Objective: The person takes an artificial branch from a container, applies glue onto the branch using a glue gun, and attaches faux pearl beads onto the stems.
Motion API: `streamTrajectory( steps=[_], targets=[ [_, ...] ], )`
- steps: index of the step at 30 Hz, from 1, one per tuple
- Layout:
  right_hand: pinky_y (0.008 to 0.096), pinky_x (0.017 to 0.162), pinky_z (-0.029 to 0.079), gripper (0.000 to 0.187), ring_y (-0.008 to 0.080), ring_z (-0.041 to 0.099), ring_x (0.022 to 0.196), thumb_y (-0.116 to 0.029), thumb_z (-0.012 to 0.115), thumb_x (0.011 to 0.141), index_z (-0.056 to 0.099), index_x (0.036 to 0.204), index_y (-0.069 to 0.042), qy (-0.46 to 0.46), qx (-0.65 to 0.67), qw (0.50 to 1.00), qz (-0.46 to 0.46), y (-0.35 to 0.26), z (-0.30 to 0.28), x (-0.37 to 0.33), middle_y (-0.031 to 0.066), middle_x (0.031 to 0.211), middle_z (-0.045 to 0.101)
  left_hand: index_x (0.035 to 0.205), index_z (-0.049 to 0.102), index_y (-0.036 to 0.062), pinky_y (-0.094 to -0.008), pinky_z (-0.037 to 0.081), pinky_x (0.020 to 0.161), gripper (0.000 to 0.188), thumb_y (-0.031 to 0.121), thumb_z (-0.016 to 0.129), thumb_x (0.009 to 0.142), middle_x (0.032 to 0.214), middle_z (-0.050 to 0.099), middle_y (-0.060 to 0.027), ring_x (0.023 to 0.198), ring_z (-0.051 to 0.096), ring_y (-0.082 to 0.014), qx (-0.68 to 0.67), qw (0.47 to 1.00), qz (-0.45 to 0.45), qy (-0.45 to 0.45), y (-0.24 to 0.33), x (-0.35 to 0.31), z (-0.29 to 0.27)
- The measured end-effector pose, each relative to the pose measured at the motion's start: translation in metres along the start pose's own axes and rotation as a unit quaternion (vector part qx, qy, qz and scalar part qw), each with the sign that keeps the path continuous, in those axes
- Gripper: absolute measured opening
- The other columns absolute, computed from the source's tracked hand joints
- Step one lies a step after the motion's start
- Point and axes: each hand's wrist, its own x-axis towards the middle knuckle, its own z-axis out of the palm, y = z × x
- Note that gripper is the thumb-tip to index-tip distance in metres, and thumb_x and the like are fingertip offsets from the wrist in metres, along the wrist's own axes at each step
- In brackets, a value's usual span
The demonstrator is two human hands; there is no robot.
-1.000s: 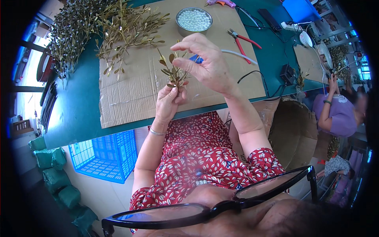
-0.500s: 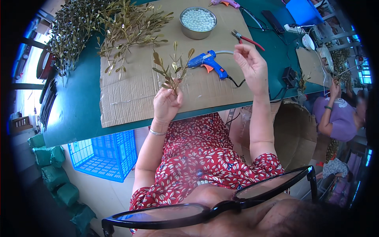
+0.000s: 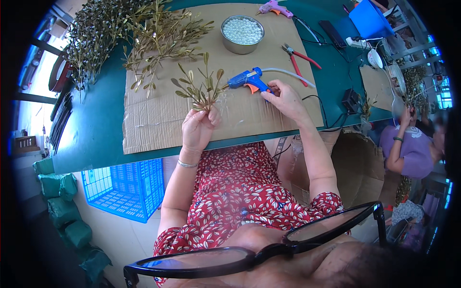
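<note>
A leafy sprig in our left hand, a blue glue gun at our right hand.
We pinch the sprig's stems above a cardboard sheet; our right thumb and fingers are at the gun's handle, but we cannot tell whether they grip it. Beyond are red-handled pliers and a metal bowl of clear beads.

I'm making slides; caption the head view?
Left hand holding a leafy sprig, right hand at a blue glue gun on cardboard.
</note>
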Motion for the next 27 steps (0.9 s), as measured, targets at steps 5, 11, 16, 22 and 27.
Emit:
streamTrajectory(
  steps=[5, 11, 16, 22, 27],
  targets=[
    [0.0353, 0.072, 0.047, 0.037, 0.0232, 0.061, 0.079, -0.025, 0.065, 0.072, 0.059, 0.093, 0.005, -0.031, -0.091, 0.995, 0.012, -0.009, 0.003, 0.01, 0.0174, 0.087, 0.063, 0.109, 0.053, -0.0019, -0.0283, 0.035, 0.068, 0.025, 0.006, 0.046, 0.087, 0.081, 0.05, -0.0058, 0.073, 0.042, -0.0161, 0.096, 0.991, 0.057, 0.079, 0.004, -0.005, -0.005],
    [0.0318, 0.066, 0.047, 0.031, 0.0178, 0.06, 0.07, -0.018, 0.064, 0.071, 0.058, 0.093, 0.003, 0.013, 0.061, 0.998, 0.033, 0.008, 0.014, 0.015, 0.0126, 0.082, 0.061, 0.107, 0.053, -0.002, -0.027, 0.034, 0.066, 0.024, 0.007, 0.044, 0.087, 0.08, 0.05, -0.0058, 0.072, 0.041, -0.0152, 0.065, 0.996, 0.03, 0.054, 0.013, -0.003, -0.014],
    [0.0248, 0.058, 0.046, 0.03, 0.0127, 0.057, 0.063, -0.004, 0.063, 0.075, 0.054, 0.103, 0.0, 0.002, 0.394, 0.919, -0.032, -0.017, 0.018, -0.013, 0.0085, 0.086, 0.062, 0.107, 0.053, -0.003, -0.0254, 0.03, 0.058, 0.027, 0.013, 0.045, 0.087, 0.069, 0.043, -0.0029, 0.061, 0.036, -0.0124, 0.004, 0.999, 0.011, 0.05, 0.019, -0.003, -0.028],
    [0.0216, 0.051, 0.042, 0.04, 0.0098, 0.054, 0.055, -0.007, 0.064, 0.08, 0.049, 0.115, 0.004, 0.024, 0.484, 0.868, -0.106, -0.03, 0.009, -0.044, 0.0057, 0.07, 0.06, 0.106, 0.053, -0.0049, -0.0241, 0.027, 0.052, 0.032, 0.02, 0.048, 0.086, 0.059, 0.035, 0.0027, 0.051, 0.031, -0.0091, -0.139, 0.988, -0.058, -0.018, 0.022, -0.005, -0.033],
    [0.0233, 0.049, 0.041, 0.036, 0.0119, 0.053, 0.051, -0.012, 0.063, 0.083, 0.051, 0.113, 0.004, -0.044, 0.557, 0.824, -0.098, -0.025, 0.013, -0.04, 0.0052, 0.063, 0.056, 0.105, 0.053, -0.0044, -0.024, 0.026, 0.051, 0.031, 0.019, 0.047, 0.085, 0.058, 0.035, 0.0027, 0.051, 0.031, -0.009, -0.153, 0.985, -0.076, -0.038, 0.024, -0.009, -0.032]
  ],
)
